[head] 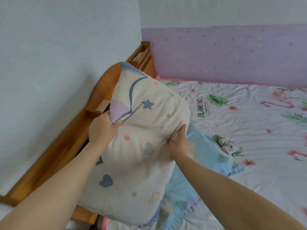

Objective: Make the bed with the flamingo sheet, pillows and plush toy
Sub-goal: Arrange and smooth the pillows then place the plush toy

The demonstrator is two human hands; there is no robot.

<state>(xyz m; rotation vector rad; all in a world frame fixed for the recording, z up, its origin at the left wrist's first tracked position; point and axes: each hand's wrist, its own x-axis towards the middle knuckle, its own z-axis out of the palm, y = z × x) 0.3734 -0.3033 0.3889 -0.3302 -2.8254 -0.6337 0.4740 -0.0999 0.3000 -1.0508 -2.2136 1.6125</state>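
Note:
I hold a cream pillow [141, 146] printed with hearts, stars and dots up in front of the headboard. My left hand [103, 128] grips its left edge. My right hand [178, 143] pinches a fold on its right side. Under and beside it lies a light blue pillow [211, 156] on the bed. A small grey and white plush toy [226, 145] lies at the blue pillow's far right edge. The white flamingo sheet [249, 123] with pink flamingos and green leaves is spread over the mattress, slightly wrinkled.
A wooden headboard [79, 130] with shelf compartments runs along the white wall on the left. A purple padded wall panel [224, 55] borders the bed's far side. A pink edge [191, 80] of the sheet meets that panel.

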